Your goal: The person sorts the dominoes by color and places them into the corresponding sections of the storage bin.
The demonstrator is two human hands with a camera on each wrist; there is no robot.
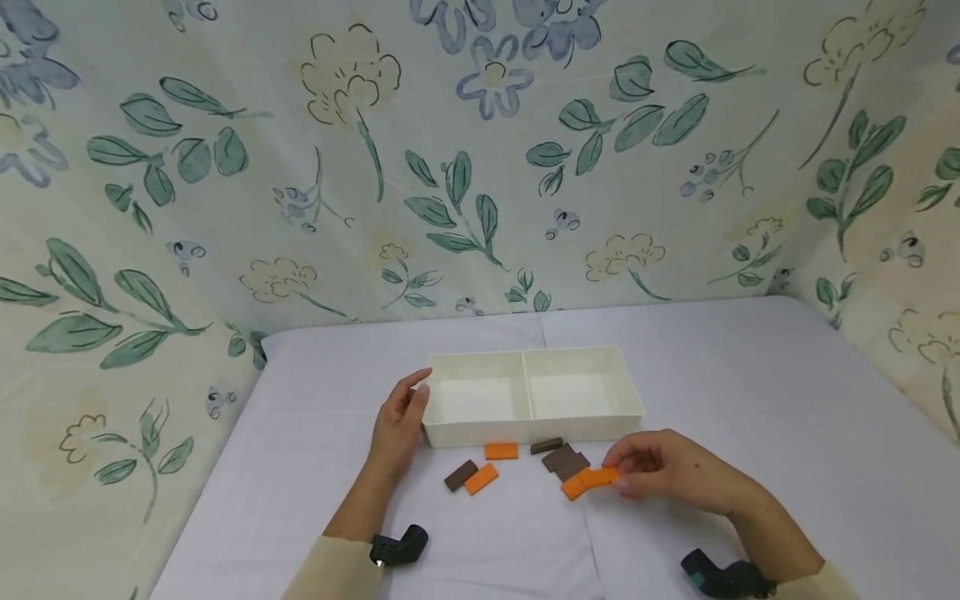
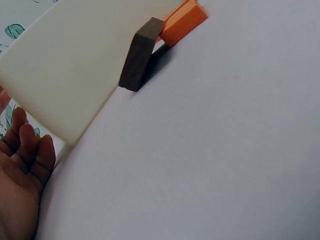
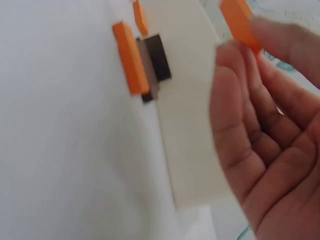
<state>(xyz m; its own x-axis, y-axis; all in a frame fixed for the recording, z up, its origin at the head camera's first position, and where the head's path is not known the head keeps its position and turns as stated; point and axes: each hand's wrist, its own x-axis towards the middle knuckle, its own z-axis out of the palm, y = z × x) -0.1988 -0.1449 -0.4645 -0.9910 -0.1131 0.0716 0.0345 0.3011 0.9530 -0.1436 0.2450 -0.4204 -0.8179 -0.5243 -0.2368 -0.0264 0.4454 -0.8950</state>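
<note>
A: Nearest us, the right hand (image 1: 675, 473) has an orange block (image 1: 604, 477) pinched between thumb and fingertips, just in front of the right half of the tray (image 1: 476, 435)!

B: And we like that hold: it takes one end only, so the other sticks out where we can watch it.

A: Close company there: a second orange block (image 1: 573, 487), then brown blocks (image 1: 568, 463) lying together.

B: From the head view the orange pair overlaps, yet the right wrist view gives us a gap. We'd want a straight lift, so nothing in that cluster gets nudged.

A: Over to the left, a lone brown block (image 1: 460, 475) beside a third orange block (image 1: 482, 479), with a fourth orange block (image 1: 501, 451) nearer the tray.

B: We'd steer wide of those.

A: Farther out, it's the left hand (image 1: 397, 423) at the tray's left end, fingers loose along the outside, neither clenched nor grasping!

B: Fine steadying spot, we reckon. How hard it presses, we can't tell; light contact would do.

A: And behind everything, the floral cloth (image 1: 457, 212).
</note>
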